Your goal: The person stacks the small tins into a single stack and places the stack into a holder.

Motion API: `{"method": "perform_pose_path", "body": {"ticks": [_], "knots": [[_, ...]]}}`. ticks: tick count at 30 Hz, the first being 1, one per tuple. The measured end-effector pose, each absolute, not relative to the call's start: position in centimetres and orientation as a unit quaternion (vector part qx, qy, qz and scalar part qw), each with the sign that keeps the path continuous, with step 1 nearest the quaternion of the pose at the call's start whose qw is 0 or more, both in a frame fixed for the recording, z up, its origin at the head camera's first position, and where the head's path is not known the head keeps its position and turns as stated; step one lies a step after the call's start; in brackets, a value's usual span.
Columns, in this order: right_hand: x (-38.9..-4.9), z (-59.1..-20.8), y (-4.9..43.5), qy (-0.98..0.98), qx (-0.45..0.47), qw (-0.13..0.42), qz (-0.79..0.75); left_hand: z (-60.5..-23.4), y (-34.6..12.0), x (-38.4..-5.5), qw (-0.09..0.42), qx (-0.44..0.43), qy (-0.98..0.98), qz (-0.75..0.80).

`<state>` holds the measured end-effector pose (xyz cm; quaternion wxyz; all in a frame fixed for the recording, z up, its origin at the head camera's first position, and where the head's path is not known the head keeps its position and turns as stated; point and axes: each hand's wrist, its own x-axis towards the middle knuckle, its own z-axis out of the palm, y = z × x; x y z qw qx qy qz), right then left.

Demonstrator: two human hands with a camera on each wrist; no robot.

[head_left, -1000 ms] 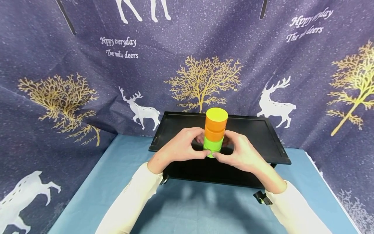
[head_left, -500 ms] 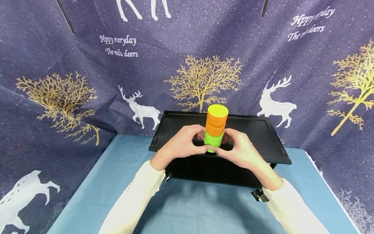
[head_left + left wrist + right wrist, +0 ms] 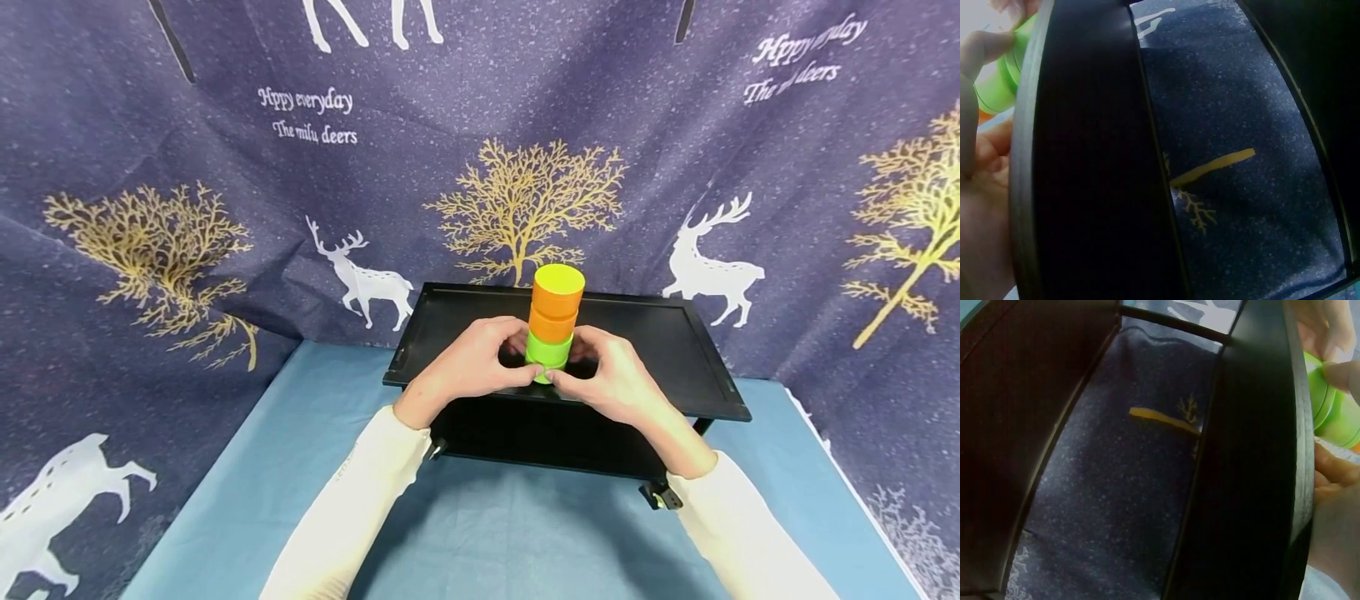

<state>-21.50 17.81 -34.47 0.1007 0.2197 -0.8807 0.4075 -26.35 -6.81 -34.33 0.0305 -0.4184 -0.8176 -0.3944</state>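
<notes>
Both hands hold a tall round stack of cup-like pieces, green [image 3: 547,352] below and orange [image 3: 553,312] above, with a yellow top face. My left hand [image 3: 478,360] curls round the green part from the left, its thumb on the near side. From the right, my right hand [image 3: 618,375] grips the same part, its thumb tip close to the other thumb. The stack stands upright at the front edge of a black two-tier shelf [image 3: 637,342]. In both wrist views the green piece [image 3: 999,87] shows beyond the shelf board's edge. The far fingers are partly hidden behind the stack.
The shelf's lower board [image 3: 540,442] lies beneath its top board. A blue cloth [image 3: 487,533] covers the table. Behind hangs a dark curtain [image 3: 420,150] printed with deer and trees. A small black clip-like piece [image 3: 662,495] is by the right sleeve.
Both hands have carried the stack slightly forward, from in front of the shelf to its front edge. Their grip looks the same.
</notes>
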Motion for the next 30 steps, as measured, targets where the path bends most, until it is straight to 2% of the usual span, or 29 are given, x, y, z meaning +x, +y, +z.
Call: {"method": "perform_pose_path", "body": {"ticks": [30], "knots": [[-22.21,-34.96,18.17,-0.884,0.213,0.100,0.404,-35.04,-6.45,-27.15,0.015,-0.400,-0.826,-0.397]]}}
